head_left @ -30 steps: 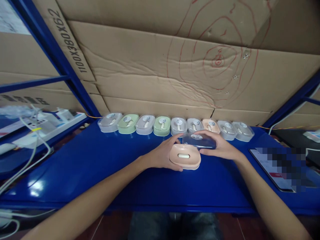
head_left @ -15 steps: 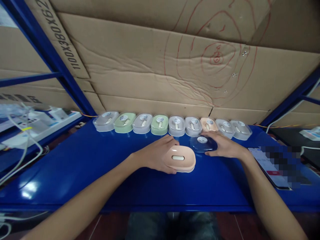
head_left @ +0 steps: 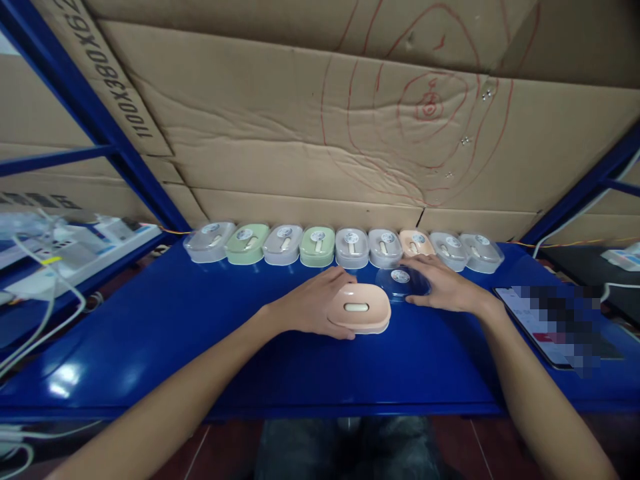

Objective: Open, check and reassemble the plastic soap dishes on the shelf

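Observation:
My left hand (head_left: pixel 317 303) is wrapped round the left end of a peach oval box (head_left: pixel 367 319), which has a white bar set in a slot in its top. The box is on the blue table in front of me. Just behind it and to the right lies a clear plastic lid (head_left: pixel 393 285) with a round label. My right hand (head_left: pixel 445 283) grips the lid's right end, fingers behind and thumb in front. Behind the right hand stands a lidded peach box (head_left: pixel 414 241), partly hidden by the fingers.
Several grey and green boxes under clear labelled lids, such as this green box (head_left: pixel 318 247), line the table's back edge. Behind them rises a cardboard wall (head_left: pixel 280 167). A phone (head_left: pixel 530 327) lies to the right. Cables and a white power strip (head_left: pixel 100 250) are at far left.
The view has tilted slightly, so everything sits a little higher in the picture. Both hands keep their holds on the peach box and the clear lid.

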### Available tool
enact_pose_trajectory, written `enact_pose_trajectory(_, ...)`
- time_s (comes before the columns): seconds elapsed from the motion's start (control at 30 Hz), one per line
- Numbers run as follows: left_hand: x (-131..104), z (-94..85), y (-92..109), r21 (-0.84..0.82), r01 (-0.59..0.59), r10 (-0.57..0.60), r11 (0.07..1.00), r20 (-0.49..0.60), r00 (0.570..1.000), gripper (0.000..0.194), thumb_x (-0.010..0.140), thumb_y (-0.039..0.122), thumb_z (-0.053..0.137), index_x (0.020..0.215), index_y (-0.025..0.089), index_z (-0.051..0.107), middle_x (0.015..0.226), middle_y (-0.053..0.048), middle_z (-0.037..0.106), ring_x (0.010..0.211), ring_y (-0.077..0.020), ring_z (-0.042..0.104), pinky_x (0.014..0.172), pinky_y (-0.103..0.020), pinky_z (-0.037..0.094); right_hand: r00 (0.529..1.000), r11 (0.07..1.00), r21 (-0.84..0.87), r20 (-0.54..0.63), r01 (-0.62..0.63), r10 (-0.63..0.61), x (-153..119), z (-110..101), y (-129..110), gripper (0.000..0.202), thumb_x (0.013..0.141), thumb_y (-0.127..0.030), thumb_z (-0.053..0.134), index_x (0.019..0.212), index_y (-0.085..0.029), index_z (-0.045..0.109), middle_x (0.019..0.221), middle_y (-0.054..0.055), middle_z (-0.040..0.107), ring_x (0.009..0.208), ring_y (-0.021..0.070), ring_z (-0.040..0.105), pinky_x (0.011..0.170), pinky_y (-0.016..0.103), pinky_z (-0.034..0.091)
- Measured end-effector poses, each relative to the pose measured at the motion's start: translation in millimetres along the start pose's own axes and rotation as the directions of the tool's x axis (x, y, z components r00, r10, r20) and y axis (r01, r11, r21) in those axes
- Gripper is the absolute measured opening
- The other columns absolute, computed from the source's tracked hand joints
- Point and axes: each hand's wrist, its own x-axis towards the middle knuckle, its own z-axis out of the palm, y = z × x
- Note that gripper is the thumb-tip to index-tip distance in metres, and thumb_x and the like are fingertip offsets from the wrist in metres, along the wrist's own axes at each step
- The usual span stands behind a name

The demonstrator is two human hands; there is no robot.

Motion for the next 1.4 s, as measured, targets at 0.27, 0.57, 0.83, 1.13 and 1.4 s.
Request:
enact_pose_trajectory(0.27,1.3,3.9,3.6,-0.031,-0.012,0.011,0.999,-0.035,0.999,0.092,0.071,0.076,0.091,0.144,0.028,0.061,0.132,-0.012,0.068,0.124,-0.0408,0.063,0.111,-0.061,0.051,0.980,0.962,0.195,-0.099,0.190,-0.174,8.4,8.5,-72.5,0.082,0.086,-0.062,0.089,0.157,-0.034,0.060,0.152,0.011,0.067,0.140,0.0398,0.063,0.120,0.062,0.052)
enact_pose_trajectory(0.57,1.1,14.2,-4.9,-0.026,-0.020,0.018,0.999,-0.059,0.998,0.098,0.067,0.061,0.097,0.150,0.027,0.058,0.154,-0.015,0.061,0.143,-0.0448,0.056,0.121,-0.065,0.046,0.967,0.942,0.241,0.044,0.234,-0.251,13.7,50.5,-84.7,0.087,0.085,-0.044,0.092,0.164,-0.033,0.055,0.154,0.013,0.063,0.145,0.0373,0.060,0.120,0.057,0.055)
enact_pose_trajectory(0.83,0.6,12.6,-9.2,-0.105,0.042,-0.046,0.994,-0.042,0.998,0.106,0.069,0.069,0.094,0.158,0.029,0.055,0.168,-0.017,0.050,0.154,-0.0497,0.048,0.125,-0.071,0.041,0.956,0.863,0.412,-0.089,0.291,-0.280,15.0,49.6,-80.8,0.065,0.095,-0.050,0.086,0.155,-0.037,0.064,0.149,0.009,0.068,0.140,0.0333,0.063,0.118,0.056,0.055)
enact_pose_trajectory(1.13,-0.3,4.8,1.1,-0.404,0.126,-0.179,0.906,-0.098,0.979,0.103,0.069,0.059,0.097,0.155,0.029,0.049,0.147,-0.015,0.069,0.133,-0.0409,0.069,0.113,-0.065,0.055,0.977,0.839,0.504,-0.153,0.206,-0.148,14.3,51.6,-84.3,0.040,0.101,-0.047,0.079,0.140,-0.036,0.077,0.145,0.008,0.069,0.136,0.0304,0.067,0.120,0.055,0.053)
enact_pose_trajectory(1.4,3.6,18.8,-9.9,-0.715,0.111,-0.321,0.690,-0.165,0.933,0.100,0.070,0.052,0.099,0.152,0.027,0.049,0.146,-0.016,0.068,0.138,-0.0382,0.065,0.112,-0.062,0.056,0.954,0.815,0.559,-0.300,0.153,0.027,16.4,62.7,-87.8,0.032,0.103,-0.052,0.075,0.124,-0.029,0.083,0.135,0.011,0.075,0.136,0.0309,0.068,0.120,0.052,0.053)
